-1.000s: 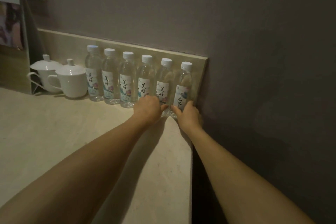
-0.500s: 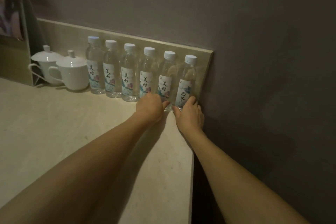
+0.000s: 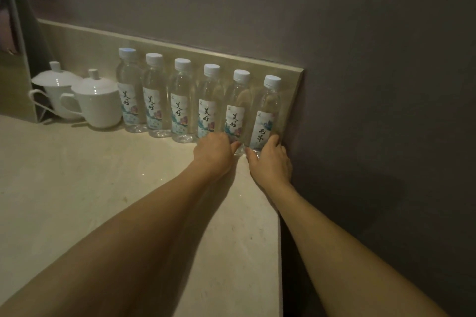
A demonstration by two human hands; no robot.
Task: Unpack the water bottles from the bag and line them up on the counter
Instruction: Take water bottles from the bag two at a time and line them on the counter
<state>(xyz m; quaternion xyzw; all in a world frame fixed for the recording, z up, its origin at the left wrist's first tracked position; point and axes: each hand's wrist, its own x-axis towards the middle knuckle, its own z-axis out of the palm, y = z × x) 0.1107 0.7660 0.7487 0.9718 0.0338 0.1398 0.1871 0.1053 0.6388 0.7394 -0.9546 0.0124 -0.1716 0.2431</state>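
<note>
Two lidded white cups [image 3: 96, 104] stand at the left of the pale counter [image 3: 77, 188]. Beside them, six clear water bottles [image 3: 181, 103] with white caps stand upright in a row against the backsplash [image 3: 288, 90]. The left hand [image 3: 213, 153] curls round the base of the fifth bottle [image 3: 235, 116], also hiding the foot of the fourth. The right hand [image 3: 270, 159] grips the base of the sixth bottle [image 3: 268, 116], at the counter's right end, thumb and fingers wrapped round it.
</note>
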